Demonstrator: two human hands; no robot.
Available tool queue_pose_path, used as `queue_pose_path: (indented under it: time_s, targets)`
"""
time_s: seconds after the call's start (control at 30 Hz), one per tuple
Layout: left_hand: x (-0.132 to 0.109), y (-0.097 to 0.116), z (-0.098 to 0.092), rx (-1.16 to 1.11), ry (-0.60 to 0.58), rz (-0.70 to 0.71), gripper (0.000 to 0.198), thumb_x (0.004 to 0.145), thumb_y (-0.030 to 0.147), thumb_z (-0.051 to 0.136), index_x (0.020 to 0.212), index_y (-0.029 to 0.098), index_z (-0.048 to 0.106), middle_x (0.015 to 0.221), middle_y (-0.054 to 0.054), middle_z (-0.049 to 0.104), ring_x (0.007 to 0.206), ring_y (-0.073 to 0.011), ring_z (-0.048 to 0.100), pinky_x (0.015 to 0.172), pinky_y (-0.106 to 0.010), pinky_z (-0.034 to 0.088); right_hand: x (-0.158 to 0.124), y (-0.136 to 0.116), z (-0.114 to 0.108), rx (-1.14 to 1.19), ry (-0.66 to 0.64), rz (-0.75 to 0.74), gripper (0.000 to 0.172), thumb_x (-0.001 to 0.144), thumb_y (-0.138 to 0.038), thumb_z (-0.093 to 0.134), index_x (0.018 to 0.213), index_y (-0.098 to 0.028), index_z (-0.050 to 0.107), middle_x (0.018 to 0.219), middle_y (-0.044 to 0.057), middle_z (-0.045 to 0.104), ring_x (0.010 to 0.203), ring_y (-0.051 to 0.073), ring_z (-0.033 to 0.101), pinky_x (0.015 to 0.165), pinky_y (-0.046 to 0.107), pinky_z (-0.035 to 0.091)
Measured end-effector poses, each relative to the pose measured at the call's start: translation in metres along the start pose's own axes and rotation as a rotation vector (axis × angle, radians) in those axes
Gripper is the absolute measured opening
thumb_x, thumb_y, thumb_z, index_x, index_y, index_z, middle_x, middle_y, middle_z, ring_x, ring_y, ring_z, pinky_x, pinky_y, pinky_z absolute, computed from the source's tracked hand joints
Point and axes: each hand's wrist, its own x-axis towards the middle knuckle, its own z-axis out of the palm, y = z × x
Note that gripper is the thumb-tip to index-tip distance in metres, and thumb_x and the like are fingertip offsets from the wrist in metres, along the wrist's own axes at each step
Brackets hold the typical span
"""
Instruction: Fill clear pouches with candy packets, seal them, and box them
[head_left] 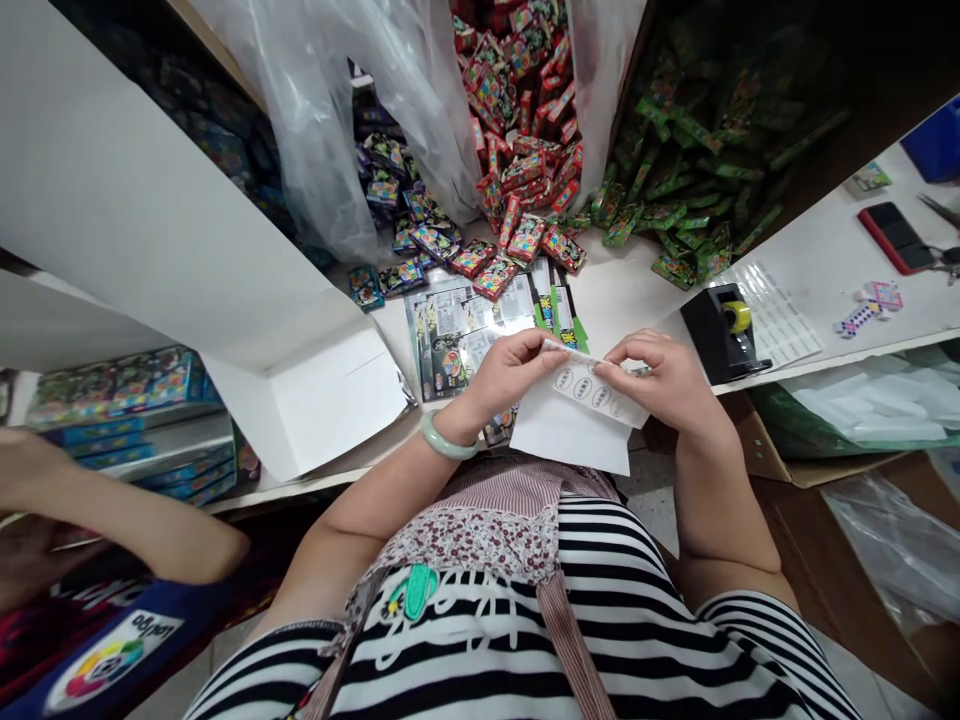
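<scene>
My left hand (512,372) and my right hand (664,378) meet over the table's front edge. Between them they pinch a strip of stickers (600,393) printed with round black marks, thumbs along its upper edge. Beneath the strip hangs a plain white sheet of paper (559,428), which reaches down past the edge. Just beyond my left hand lie flat printed packaging sheets (465,322), partly covered by small candy boxes. A green bangle is on my left wrist.
Red boxes (525,170), purple boxes (386,160) and green boxes (675,200) pile up at the back. A tape dispenser (718,335), a phone (896,238) and scissors (946,255) are on the right. An open white carton (322,410) stands left, near another person's arm (142,510).
</scene>
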Motion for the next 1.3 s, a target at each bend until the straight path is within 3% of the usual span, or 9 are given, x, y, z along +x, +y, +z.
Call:
queue_pose_path:
  time_s: [0.27, 0.57, 0.77, 0.97, 1.03, 1.17, 1.23, 1.3]
  targets:
    - [0.003, -0.005, 0.001, -0.09, -0.036, 0.054, 0.025, 0.081, 0.041, 0.077, 0.086, 0.018, 0.069, 0.08, -0.001, 0.066, 0.074, -0.0116, 0.059, 0.07, -0.025, 0.048, 0.001, -0.002, 0.004, 0.085, 0.04, 0.003, 0.003, 0.083, -0.025, 0.069, 0.082, -0.022, 0.069, 0.081, 0.001, 0.072, 0.079, 0.019, 0.065, 0.078, 0.033, 0.047]
    - [0.004, -0.006, 0.002, -0.011, -0.051, 0.17, 0.02, 0.082, 0.038, 0.076, 0.084, 0.019, 0.071, 0.084, -0.003, 0.067, 0.082, -0.0144, 0.061, 0.078, -0.029, 0.049, 0.001, 0.003, 0.005, 0.16, 0.006, 0.072, 0.007, 0.078, -0.023, 0.068, 0.073, -0.022, 0.063, 0.077, 0.0, 0.069, 0.076, 0.018, 0.062, 0.075, 0.031, 0.049]
    - [0.0, -0.004, 0.001, -0.013, -0.037, -0.022, 0.034, 0.083, 0.048, 0.072, 0.071, 0.018, 0.062, 0.064, 0.002, 0.055, 0.06, -0.0099, 0.046, 0.055, -0.024, 0.035, 0.0, 0.004, 0.011, 0.199, 0.033, 0.057, 0.006, 0.08, -0.026, 0.072, 0.084, -0.023, 0.07, 0.082, 0.0, 0.071, 0.08, 0.019, 0.065, 0.078, 0.033, 0.049]
    - [-0.001, -0.004, 0.001, -0.017, 0.0, -0.091, 0.041, 0.083, 0.05, 0.069, 0.064, 0.018, 0.051, 0.059, 0.004, 0.042, 0.056, -0.0086, 0.037, 0.05, -0.023, 0.028, 0.0, 0.01, 0.019, 0.11, 0.045, 0.017, 0.008, 0.083, -0.029, 0.072, 0.09, -0.025, 0.073, 0.088, 0.002, 0.074, 0.086, 0.021, 0.067, 0.087, 0.038, 0.05]
    - [0.0, -0.007, 0.001, -0.046, -0.002, -0.11, 0.04, 0.082, 0.051, 0.07, 0.067, 0.019, 0.052, 0.062, 0.004, 0.046, 0.058, -0.0092, 0.04, 0.051, -0.022, 0.031, 0.0, 0.013, 0.019, 0.087, 0.049, 0.004, 0.014, 0.084, -0.031, 0.071, 0.097, -0.026, 0.073, 0.096, 0.004, 0.074, 0.094, 0.023, 0.068, 0.092, 0.041, 0.05]
    - [0.002, -0.015, 0.0, -0.113, 0.033, -0.166, 0.04, 0.081, 0.055, 0.07, 0.078, 0.019, 0.055, 0.069, 0.003, 0.054, 0.062, -0.0101, 0.048, 0.057, -0.022, 0.039, -0.008, 0.026, 0.014, 0.092, 0.104, 0.07, 0.055, 0.078, -0.038, 0.077, 0.13, -0.026, 0.061, 0.12, 0.008, 0.071, 0.113, 0.027, 0.064, 0.102, 0.047, 0.048]
    - [0.004, -0.018, 0.0, -0.119, 0.061, -0.164, 0.041, 0.082, 0.057, 0.069, 0.081, 0.019, 0.055, 0.072, 0.003, 0.056, 0.065, -0.0106, 0.05, 0.061, -0.023, 0.042, -0.015, 0.035, 0.013, 0.169, 0.077, 0.169, 0.065, 0.075, -0.041, 0.079, 0.134, -0.024, 0.056, 0.118, 0.009, 0.071, 0.111, 0.027, 0.066, 0.098, 0.046, 0.051]
    - [0.005, -0.022, 0.0, -0.119, 0.069, -0.152, 0.043, 0.082, 0.06, 0.068, 0.081, 0.019, 0.054, 0.073, 0.003, 0.057, 0.068, -0.0111, 0.051, 0.064, -0.023, 0.044, -0.02, 0.045, 0.015, 0.317, 0.036, 0.274, 0.062, 0.074, -0.042, 0.078, 0.129, -0.022, 0.057, 0.107, 0.007, 0.072, 0.099, 0.024, 0.07, 0.087, 0.041, 0.056]
